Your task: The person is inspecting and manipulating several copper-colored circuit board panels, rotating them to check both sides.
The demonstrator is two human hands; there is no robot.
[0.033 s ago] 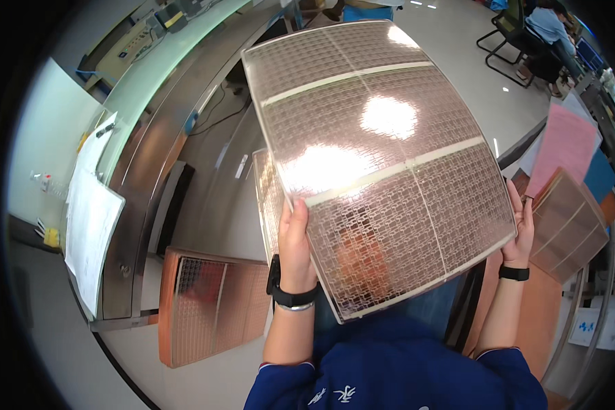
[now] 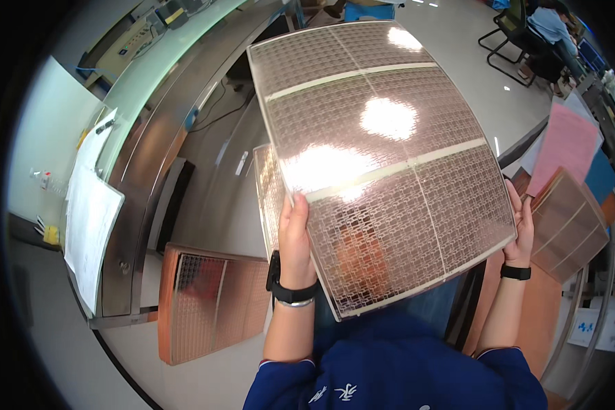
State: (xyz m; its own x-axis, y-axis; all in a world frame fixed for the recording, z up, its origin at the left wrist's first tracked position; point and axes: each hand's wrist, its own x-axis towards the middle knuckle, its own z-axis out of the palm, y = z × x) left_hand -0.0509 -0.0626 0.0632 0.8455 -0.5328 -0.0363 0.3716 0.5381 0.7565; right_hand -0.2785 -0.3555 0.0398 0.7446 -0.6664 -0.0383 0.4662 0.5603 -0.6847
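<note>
Between my hands is a large copper-coloured circuit panel (image 2: 430, 198), tilted, with a fine repeating grid and pale dividing strips. Bright light patches glare off its surface. My left hand (image 2: 296, 236) grips its left edge, thumb on the front face. At the right edge, my right hand (image 2: 521, 222) holds it near the lower corner, its fingers partly hidden behind. Another patterned panel (image 2: 266, 184) shows partly behind the left edge. A stack of similar panels (image 2: 215, 307) stands at the lower left, and more panels (image 2: 570, 222) lean at the right.
A metal-edged bench (image 2: 133, 198) runs along the left, with white paper sheets (image 2: 92, 225) hanging over it. Pink sheets (image 2: 564, 147) lie on a rack at the right. A person (image 2: 550, 31) sits near a black chair (image 2: 516, 34) at the far right.
</note>
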